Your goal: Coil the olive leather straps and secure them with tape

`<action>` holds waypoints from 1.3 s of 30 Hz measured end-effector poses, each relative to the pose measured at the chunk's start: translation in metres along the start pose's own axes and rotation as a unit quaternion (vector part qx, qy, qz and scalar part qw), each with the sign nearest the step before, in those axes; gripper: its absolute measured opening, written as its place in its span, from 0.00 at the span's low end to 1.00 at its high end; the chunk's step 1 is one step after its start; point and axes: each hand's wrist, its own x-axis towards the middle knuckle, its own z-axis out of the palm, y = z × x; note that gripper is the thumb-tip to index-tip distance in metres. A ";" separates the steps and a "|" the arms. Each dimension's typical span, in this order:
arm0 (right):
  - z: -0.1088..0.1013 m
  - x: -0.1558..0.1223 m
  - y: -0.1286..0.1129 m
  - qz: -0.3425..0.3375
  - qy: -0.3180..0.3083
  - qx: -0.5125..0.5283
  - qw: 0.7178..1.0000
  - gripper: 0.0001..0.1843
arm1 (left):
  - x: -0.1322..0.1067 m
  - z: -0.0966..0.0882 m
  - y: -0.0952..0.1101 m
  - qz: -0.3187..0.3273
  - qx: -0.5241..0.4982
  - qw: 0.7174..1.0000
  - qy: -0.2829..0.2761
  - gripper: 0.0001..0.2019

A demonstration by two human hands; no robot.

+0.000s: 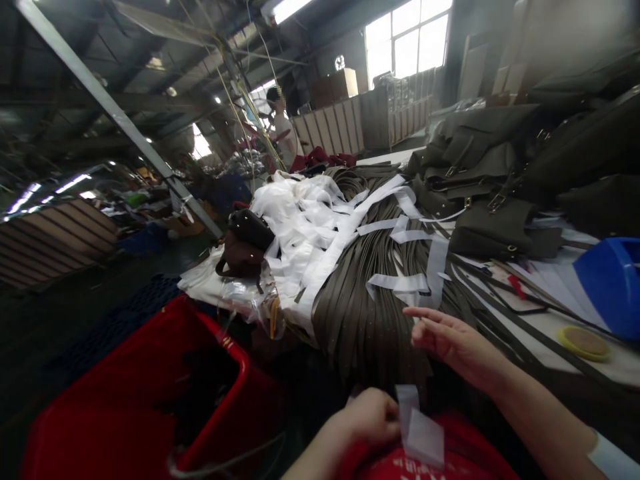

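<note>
Dark straps [360,320] and white strips [307,227] lie across the table [545,348], windows [407,43] bright at far right. The right hand [447,339] is by the straps' near edge, fingers loosely apart. The left hand [373,415] curls beside a white piece [425,437]; I cannot tell whether it grips. Shadow hides the inside of the red bin [115,393], near left.

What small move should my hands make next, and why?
I'd probably bring your right hand down to the white strip: that strip shows right beside your left hand, in front of the red clothing, while your right hand is up by the dark straps.
</note>
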 end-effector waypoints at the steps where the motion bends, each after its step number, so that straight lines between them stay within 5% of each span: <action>1: -0.005 -0.001 0.005 0.005 0.032 -0.029 0.999 0.25 | -0.002 -0.002 0.005 0.010 -0.021 1.000 0.006 0.08; 5: -0.027 -0.016 0.016 -0.021 0.128 -0.179 0.975 0.24 | -0.020 -0.018 0.029 0.060 -0.285 0.955 0.063 0.19; 8: -0.024 -0.036 0.006 -0.023 -0.061 -0.311 0.948 0.26 | -0.038 -0.031 0.046 0.091 -0.385 0.913 0.097 0.22; 11: -0.002 -0.052 0.002 0.038 -0.291 -0.378 0.878 0.30 | -0.055 -0.039 0.066 0.113 -0.405 0.903 0.089 0.22; 12: 0.006 -0.055 0.004 0.052 -0.320 -0.380 0.866 0.29 | -0.060 -0.040 0.072 0.118 -0.402 0.905 0.073 0.22; 14: 0.016 -0.056 0.014 0.058 -0.320 -0.327 0.887 0.38 | -0.066 -0.040 0.082 0.126 -0.366 0.922 0.033 0.20; 16: 0.019 -0.051 0.023 0.033 -0.265 -0.200 0.943 0.49 | -0.068 -0.039 0.085 0.141 -0.294 0.945 0.013 0.19; 18: 0.017 -0.044 0.025 -0.009 -0.186 -0.069 0.980 0.50 | -0.064 -0.037 0.081 0.167 -0.214 0.962 0.024 0.17; 24: 0.005 -0.025 -0.001 -0.073 0.008 0.015 0.997 0.29 | -0.042 -0.028 0.051 0.169 -0.130 0.973 0.083 0.12; 31: -0.021 -0.016 -0.026 -0.135 0.206 -0.029 0.969 0.19 | -0.035 -0.027 0.030 0.139 -0.139 0.972 0.128 0.12; 39: -0.047 -0.015 -0.055 -0.271 0.344 -0.212 0.873 0.17 | -0.019 -0.015 -0.013 0.019 -0.007 0.994 0.111 0.09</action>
